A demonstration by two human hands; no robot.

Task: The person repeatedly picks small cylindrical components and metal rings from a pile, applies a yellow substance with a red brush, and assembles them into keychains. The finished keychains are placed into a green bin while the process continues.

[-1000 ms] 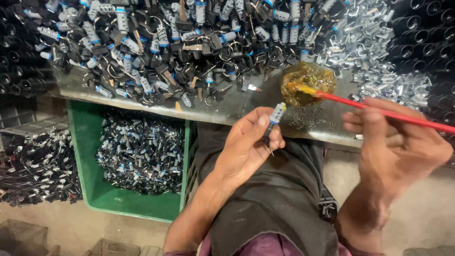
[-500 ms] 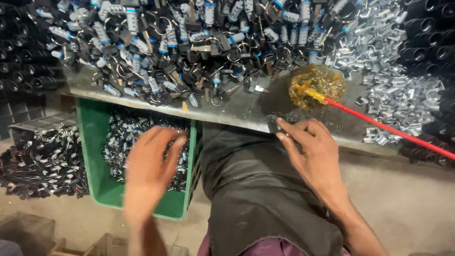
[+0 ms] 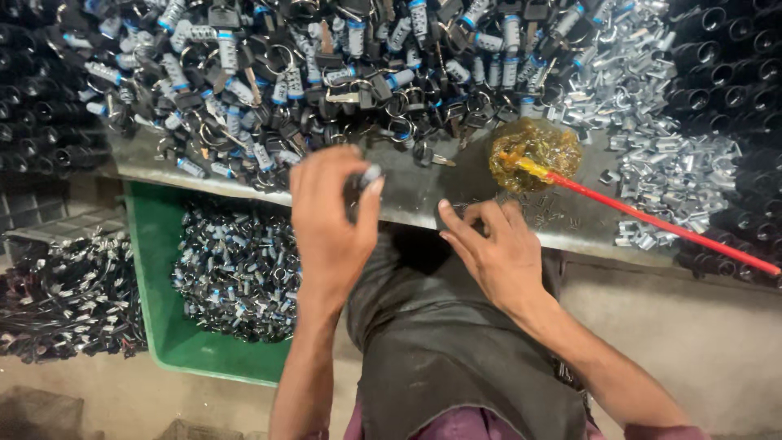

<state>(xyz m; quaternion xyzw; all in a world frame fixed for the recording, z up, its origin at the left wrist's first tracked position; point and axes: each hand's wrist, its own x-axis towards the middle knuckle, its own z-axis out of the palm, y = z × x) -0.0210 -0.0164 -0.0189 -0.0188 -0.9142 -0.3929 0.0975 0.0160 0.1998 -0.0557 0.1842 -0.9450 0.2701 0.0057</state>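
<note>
- Two bare hands over the edge of a grey metal workbench [image 3: 456,183], above a dark-trousered lap.
- Left hand [image 3: 330,224] raised, fingers closed narrowly round a small cylinder lock [image 3: 371,175] with a pale tip, pinched between thumb and fingertips.
- Right hand [image 3: 493,253] flat and loose, holding nothing, fingertips touching tiny pins [image 3: 542,213] scattered on the bench.
- Just beyond the right hand, a blob of yellow grease [image 3: 533,147], with a red-handled brush [image 3: 652,220] stuck in it and slanting away to the right.
- Behind both hands, a heap of cylinder locks with keys and rings [image 3: 326,73]; to the right, a pile of bright metal clips [image 3: 660,155].
- Below left, a green crate [image 3: 155,269] heaped with finished-looking pieces.
- Judged mid-batch: a crate well filled, a large heap left on the bench, one lock in hand and close to the pins.
</note>
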